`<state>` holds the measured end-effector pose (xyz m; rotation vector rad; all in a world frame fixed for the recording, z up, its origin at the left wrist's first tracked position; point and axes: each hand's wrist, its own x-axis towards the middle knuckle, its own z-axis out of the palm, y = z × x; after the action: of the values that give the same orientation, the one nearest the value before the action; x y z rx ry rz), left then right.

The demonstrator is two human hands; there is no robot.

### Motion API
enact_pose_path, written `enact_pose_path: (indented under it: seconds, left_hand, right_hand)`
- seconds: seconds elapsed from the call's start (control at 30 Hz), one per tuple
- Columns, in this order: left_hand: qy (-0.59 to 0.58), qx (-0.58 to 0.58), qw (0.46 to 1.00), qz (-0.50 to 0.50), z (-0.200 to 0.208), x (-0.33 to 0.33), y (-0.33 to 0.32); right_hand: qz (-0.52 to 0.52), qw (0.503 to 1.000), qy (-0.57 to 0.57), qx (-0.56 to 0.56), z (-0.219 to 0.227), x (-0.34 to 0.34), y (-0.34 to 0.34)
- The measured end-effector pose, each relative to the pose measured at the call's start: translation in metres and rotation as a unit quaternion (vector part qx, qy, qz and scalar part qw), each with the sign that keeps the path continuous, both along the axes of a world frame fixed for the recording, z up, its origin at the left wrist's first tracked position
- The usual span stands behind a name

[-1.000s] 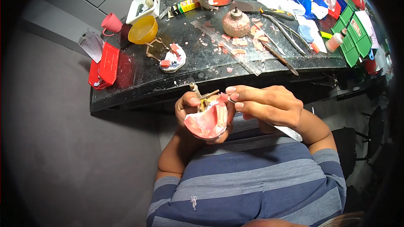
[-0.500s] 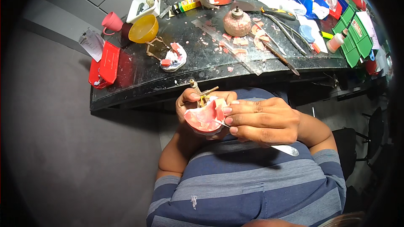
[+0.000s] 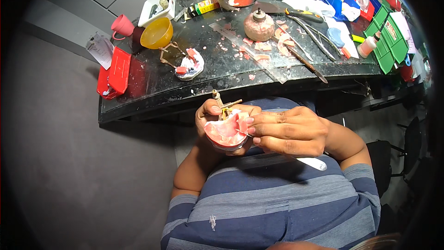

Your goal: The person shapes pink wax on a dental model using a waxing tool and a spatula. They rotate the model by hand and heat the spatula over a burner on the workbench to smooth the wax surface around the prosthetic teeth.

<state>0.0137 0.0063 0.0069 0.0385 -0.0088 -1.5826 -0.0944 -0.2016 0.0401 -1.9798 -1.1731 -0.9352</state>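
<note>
My left hand [image 3: 208, 111] grips a dental articulator [image 3: 225, 104] with a plaster cast on it. Pink wax [image 3: 223, 130] forms a curved base and rim over the cast, facing up. With its fingers pinched together, my right hand [image 3: 293, 131] holds a slim metal wax carver [image 3: 315, 163]. The carver's thin tip meets the wax rim on the cast's right side, and its broad, shiny end sticks out below my palm. The grip itself is hidden behind my right fingers.
Beyond my hands, a dark bench carries another cast on an articulator [image 3: 189, 65], a yellow bowl [image 3: 157, 33] and a wax-spattered spirit lamp [image 3: 259, 25]. Wax scraps, a clear ruler [image 3: 249, 53] and a knife [image 3: 309, 64] lie nearby. Coloured bins [image 3: 387, 39] stand at right.
The cast has tipped slightly and shifted a little to the right in my left hand. The carver's tip has moved slightly along the wax rim, and its broad end has turned a little.
</note>
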Motion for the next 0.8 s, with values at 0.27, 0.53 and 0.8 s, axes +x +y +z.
enact_pose_path:
  seconds: [0.27,0.53,0.8]
  left_hand:
    - [0.003,-0.058,0.998,0.037,-0.027,0.009,0.01]
    - [0.01,-0.028,0.997,0.078,-0.019,0.004,0.011]
    - [0.052,0.014,0.996,0.077,-0.014,-0.001,0.01]
  right_hand:
    - [-0.001,1.0,-0.013,0.006,0.001,0.003,0.002]
    - [-0.004,1.0,-0.016,0.017,-0.003,0.006,0.001]
    - [-0.034,0.999,-0.012,0.015,-0.006,0.01,-0.002]
